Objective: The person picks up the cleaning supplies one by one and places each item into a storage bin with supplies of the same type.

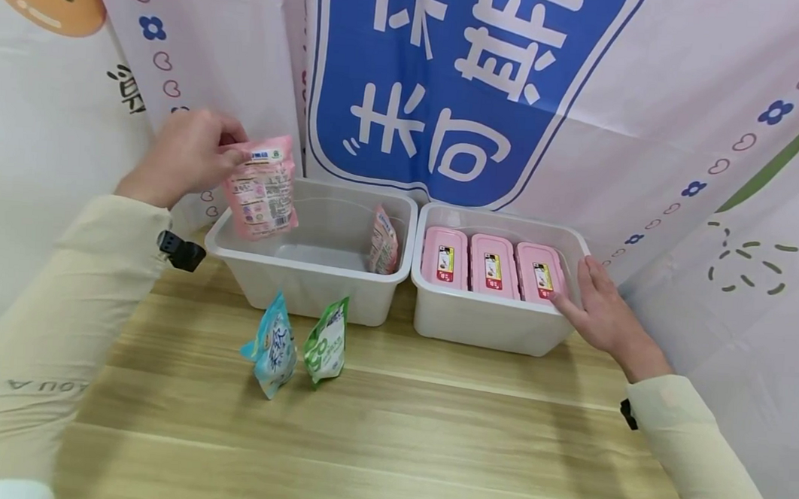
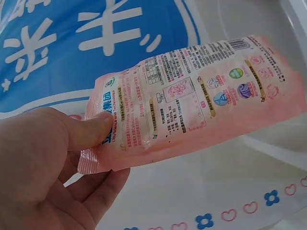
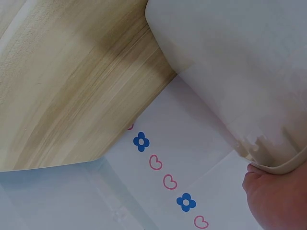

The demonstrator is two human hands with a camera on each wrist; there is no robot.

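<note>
High over the left side of the left white bin [image 1: 316, 290], my left hand [image 1: 191, 152] pinches a pink pouch [image 1: 263, 197] by its top edge. The left wrist view shows the thumb across the pouch's [image 2: 192, 96] printed face, with the fingers behind it. Another pink pouch [image 1: 384, 245] stands against the right inner wall of that bin. My right hand [image 1: 600, 309] rests at the front right corner of the right white bin [image 1: 484, 325], fingers extended along its rim. Three pink lidded boxes [image 1: 495, 266] stand side by side inside it.
On the wooden table [image 1: 390, 430], in front of the left bin, stand a blue pouch [image 1: 276, 352] and a green pouch [image 1: 327, 344]. A printed curtain [image 1: 567, 153] hangs right behind the two bins. A white object [image 1: 3, 489] shows at the bottom left edge.
</note>
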